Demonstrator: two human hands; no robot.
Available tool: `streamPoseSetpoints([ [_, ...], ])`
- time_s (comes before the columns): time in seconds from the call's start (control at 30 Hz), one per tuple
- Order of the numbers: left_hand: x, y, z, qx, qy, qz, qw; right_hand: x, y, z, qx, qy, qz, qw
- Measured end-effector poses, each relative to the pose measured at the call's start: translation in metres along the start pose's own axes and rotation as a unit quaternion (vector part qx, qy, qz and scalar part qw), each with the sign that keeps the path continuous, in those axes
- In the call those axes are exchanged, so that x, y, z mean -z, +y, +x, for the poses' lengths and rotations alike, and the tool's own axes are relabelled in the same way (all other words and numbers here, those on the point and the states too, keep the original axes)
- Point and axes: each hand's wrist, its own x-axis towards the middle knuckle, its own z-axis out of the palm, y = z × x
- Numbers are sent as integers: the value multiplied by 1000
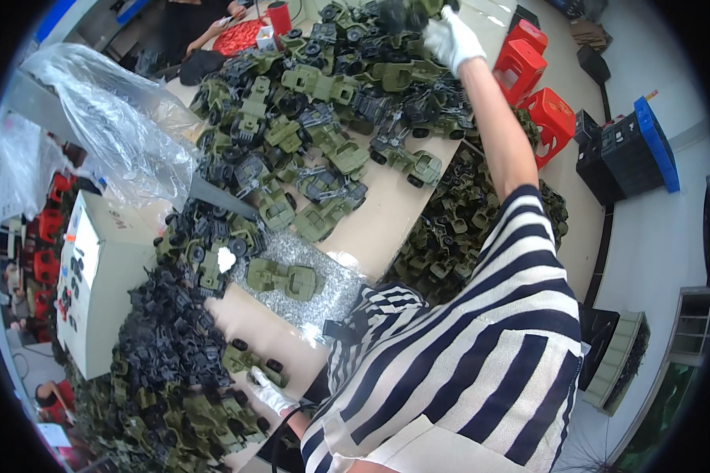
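My right hand, in a white glove, reaches out to the far end of the table. Its fingers are closed on a dark green toy vehicle, which is blurred. At the near left, my white-gloved left hand has its fingertips on the edge of an olive-green toy vehicle with black wheels. Between the hands, another olive toy vehicle lies on a speckled grey plate. Many similar toy vehicles crowd the far part of the table.
Dark grey parts are heaped at the left, beside a pale box-shaped machine. Clear plastic sheeting hangs over a metal frame. More toy vehicles fill the space right of the table. Red stools stand beyond; another person sits across.
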Motion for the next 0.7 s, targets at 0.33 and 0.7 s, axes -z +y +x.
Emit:
streamPoseSetpoints([
  [0.33, 1, -11, 1, -36, 23, -38, 998, -112, 96, -231, -55, -216, -581, 783],
  [0.7, 0, -28, 17, -24, 20, -54, 998, -103, 35, -189, 183, -75, -420, 886],
])
